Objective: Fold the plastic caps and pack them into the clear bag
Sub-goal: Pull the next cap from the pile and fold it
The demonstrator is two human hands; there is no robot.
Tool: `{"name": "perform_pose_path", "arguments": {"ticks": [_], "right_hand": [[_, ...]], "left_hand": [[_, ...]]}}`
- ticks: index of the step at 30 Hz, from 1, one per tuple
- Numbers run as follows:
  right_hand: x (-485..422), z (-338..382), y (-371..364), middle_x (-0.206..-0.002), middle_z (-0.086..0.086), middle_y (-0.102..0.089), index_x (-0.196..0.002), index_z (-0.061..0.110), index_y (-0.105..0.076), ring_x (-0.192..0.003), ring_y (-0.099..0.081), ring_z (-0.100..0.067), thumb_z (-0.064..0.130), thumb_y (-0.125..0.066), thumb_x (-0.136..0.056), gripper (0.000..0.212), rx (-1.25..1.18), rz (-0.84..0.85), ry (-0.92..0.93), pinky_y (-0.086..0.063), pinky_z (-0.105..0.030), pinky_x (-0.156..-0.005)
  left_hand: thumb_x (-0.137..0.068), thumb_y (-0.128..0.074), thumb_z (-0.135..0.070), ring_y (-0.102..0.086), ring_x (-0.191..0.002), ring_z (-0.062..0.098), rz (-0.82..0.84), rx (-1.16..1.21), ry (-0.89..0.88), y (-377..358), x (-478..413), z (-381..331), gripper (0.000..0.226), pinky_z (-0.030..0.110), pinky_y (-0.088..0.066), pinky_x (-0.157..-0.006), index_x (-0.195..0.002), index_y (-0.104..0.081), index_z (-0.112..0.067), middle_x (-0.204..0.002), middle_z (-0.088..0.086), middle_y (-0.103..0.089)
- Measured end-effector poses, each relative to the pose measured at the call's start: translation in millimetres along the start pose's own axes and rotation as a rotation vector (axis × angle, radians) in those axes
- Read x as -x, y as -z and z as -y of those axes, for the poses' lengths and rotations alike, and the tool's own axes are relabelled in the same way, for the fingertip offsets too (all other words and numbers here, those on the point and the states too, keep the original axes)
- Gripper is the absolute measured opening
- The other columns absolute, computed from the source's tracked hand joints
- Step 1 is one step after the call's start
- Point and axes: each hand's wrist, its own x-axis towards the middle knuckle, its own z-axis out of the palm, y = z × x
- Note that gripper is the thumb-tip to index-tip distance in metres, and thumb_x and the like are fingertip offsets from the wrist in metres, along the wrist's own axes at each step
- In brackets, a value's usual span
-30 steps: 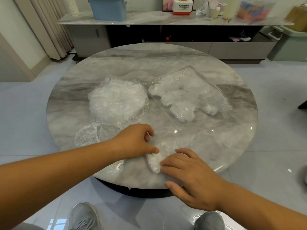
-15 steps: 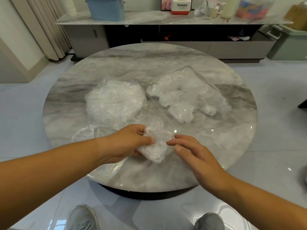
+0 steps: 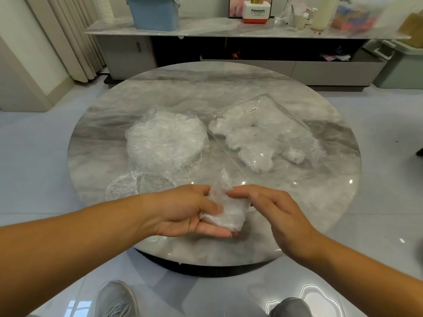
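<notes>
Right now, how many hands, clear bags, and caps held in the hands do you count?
hands: 2 (left hand, right hand)
clear bag: 1
held cap: 1
Total: 4

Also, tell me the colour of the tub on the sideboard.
Light blue tub, seen in the head view.

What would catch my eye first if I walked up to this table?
First, the two bare hands at the near edge of the round grey marble table: the left hand holds a crumpled, folded clear plastic cap while the right hand touches it with its fingers. Behind them, a fluffy heap of unfolded plastic caps sits left of centre, and a clear bag already holding folded caps lies to its right.
</notes>
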Motion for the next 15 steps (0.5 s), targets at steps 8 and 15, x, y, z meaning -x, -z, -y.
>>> {"name": "perform_pose_path", "arguments": {"ticks": [8,15], "right_hand": [[12.5,-10.9,3.5,-0.125,0.011,-0.064,-0.127,0.016,-0.067,-0.128,-0.051,-0.012,0.043,-0.047,-0.102,0.041,0.669,0.155,0.462,-0.044,-0.037,-0.103],[17.4,-11.5,3.7,-0.139,0.015,-0.054,-0.139,0.029,-0.050,-0.133,-0.049,-0.010,0.044,-0.050,-0.097,0.044,0.538,0.202,0.257,-0.041,-0.029,-0.108]], "left_hand": [[-0.100,-0.046,-0.027,-0.063,-0.117,0.044,0.122,0.213,0.024,7.1,3.7,-10.9,0.048,0.052,-0.055,-0.096,-0.133,-0.048,0.008,-0.129,0.031,-0.060],[-0.092,-0.063,0.003,-0.070,-0.106,0.037,-0.120,0.046,-0.112,3.0,-5.7,-1.1,0.040,0.044,-0.060,-0.085,-0.131,-0.054,0.004,-0.120,0.027,-0.067]]}}
